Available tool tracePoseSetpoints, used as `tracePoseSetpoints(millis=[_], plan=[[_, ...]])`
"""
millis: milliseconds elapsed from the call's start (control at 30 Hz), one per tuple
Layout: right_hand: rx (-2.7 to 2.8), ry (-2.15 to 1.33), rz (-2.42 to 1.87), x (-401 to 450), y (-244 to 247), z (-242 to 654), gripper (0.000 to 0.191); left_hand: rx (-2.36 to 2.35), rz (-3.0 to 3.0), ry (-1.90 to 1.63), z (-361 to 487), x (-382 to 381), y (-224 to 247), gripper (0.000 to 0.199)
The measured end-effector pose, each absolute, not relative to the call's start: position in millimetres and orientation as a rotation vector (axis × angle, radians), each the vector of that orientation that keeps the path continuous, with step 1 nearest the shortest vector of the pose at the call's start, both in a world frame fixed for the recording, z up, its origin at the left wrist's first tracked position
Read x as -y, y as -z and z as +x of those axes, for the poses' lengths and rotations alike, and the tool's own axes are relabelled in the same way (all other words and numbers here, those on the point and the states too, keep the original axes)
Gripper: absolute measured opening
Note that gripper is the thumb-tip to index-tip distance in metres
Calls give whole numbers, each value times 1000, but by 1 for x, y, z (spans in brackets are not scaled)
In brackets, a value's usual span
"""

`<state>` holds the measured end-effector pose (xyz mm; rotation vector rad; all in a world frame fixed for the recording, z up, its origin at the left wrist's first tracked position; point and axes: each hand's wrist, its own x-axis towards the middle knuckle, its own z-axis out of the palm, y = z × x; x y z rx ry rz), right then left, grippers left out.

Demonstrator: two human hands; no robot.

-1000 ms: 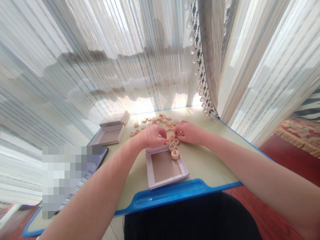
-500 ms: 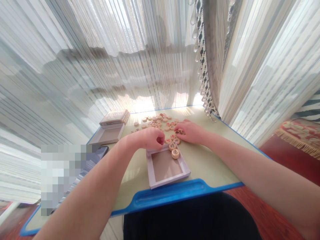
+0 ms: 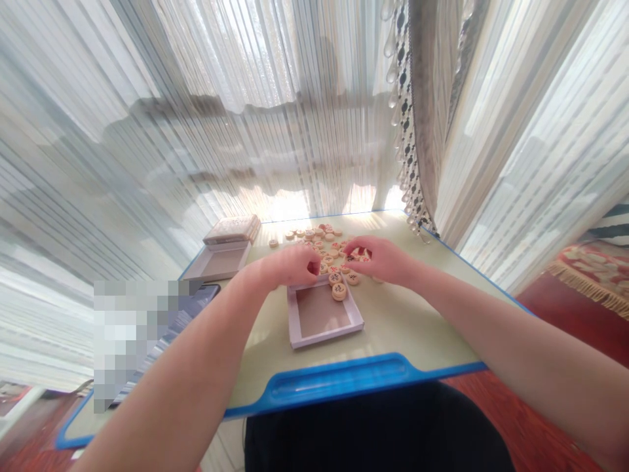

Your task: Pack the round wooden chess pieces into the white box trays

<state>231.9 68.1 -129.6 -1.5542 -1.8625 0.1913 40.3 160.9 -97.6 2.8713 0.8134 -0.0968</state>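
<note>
Several round wooden pieces with red or black characters lie scattered across the pale green table (image 3: 393,328). A shallow white box (image 3: 327,337) sits near the front edge, and a stack of pieces (image 3: 339,292) rests at its back right corner. My left hand (image 3: 301,264) is at the box's back left corner with its fingers curled; what they hold, if anything, is hidden. Over the pieces behind the box, my right hand (image 3: 376,259) has its thumb and fingers apart, with pieces beneath and between them.
At the back left, another shallow box (image 3: 219,259) lies in front of a thick closed box (image 3: 232,229). A dark-edged device (image 3: 209,295), partly blurred out, lies left of my left forearm. Striped curtains hang behind the table.
The white box has shifted slightly back, away from the front edge. My right hand has lifted a little and its fingers are more arched. The view has moved slightly.
</note>
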Motion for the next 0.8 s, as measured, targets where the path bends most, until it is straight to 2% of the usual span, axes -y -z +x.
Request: tracePoseSetpoints(millis=[100, 233, 500, 800], plan=[[2088, -276, -1272, -50, 121, 210, 19, -781, 2915, 59, 40, -161, 99, 15], [2342, -211, -1090, -38, 125, 189, 9, -786, 2970, 15, 41, -161, 101, 16], [2433, -161, -1126, -52, 142, 196, 10, -769, 3012, -70, 44, -164, 109, 16], [2447, -118, -1132, -49, 133, 200, 14, -789, 3031, -91, 47, -164, 111, 16]])
